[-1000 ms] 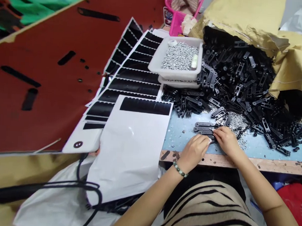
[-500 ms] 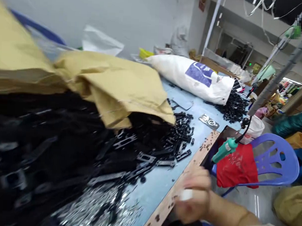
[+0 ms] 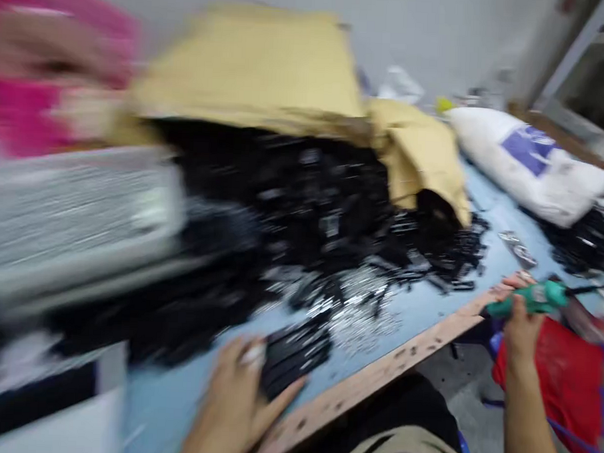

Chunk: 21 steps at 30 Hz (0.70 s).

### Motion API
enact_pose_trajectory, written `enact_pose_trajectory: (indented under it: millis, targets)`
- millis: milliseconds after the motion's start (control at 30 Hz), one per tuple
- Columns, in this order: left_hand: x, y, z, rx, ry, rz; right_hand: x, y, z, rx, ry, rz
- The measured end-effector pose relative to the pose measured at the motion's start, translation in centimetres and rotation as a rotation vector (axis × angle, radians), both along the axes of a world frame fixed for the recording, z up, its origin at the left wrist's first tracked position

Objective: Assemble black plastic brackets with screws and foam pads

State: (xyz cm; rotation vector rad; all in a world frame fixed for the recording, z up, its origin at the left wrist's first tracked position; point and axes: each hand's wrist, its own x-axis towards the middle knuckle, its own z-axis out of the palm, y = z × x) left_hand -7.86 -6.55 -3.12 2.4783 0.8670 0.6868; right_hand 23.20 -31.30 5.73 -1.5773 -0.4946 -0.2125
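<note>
My right hand (image 3: 521, 316) is closed around a green electric screwdriver (image 3: 539, 298), held level over the table's front edge with its tip to the left. My left hand (image 3: 239, 391), a white wrap on one finger, lies low at the table with thumb and fingers apart. Right beside it, between thumb and fingers, is a row of flat black pieces (image 3: 296, 353); blur hides how firmly they touch. Past these spreads a heap of small shiny metal pieces (image 3: 363, 309). A large pile of black parts (image 3: 313, 200) spills from a tan sack (image 3: 269, 71).
A grey, blurred bin (image 3: 77, 210) stands at the left, with pink bags (image 3: 31, 108) behind. A second tan sack (image 3: 420, 145) and a white sack (image 3: 525, 163) lie farther right. The wooden table edge (image 3: 401, 354) runs along the front. A red cloth (image 3: 560, 385) hangs over a chair.
The view has swung left and down. The screwdriver, hanging free before, is now in my right hand. My left hand has come into view by the black pieces.
</note>
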Motion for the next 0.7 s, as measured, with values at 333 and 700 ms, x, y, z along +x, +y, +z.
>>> enact_pose_trajectory:
  millis: [333,700]
  targets:
    - [-2.3,-2.3,0.7,-0.092,0.238,0.050,-10.1,14.3,3.2,0.193,0.094,0.673]
    - [-2.4,-3.2,0.5,-0.123,0.166,0.052,-16.7,20.7,1.5,0.341,0.077,1.127]
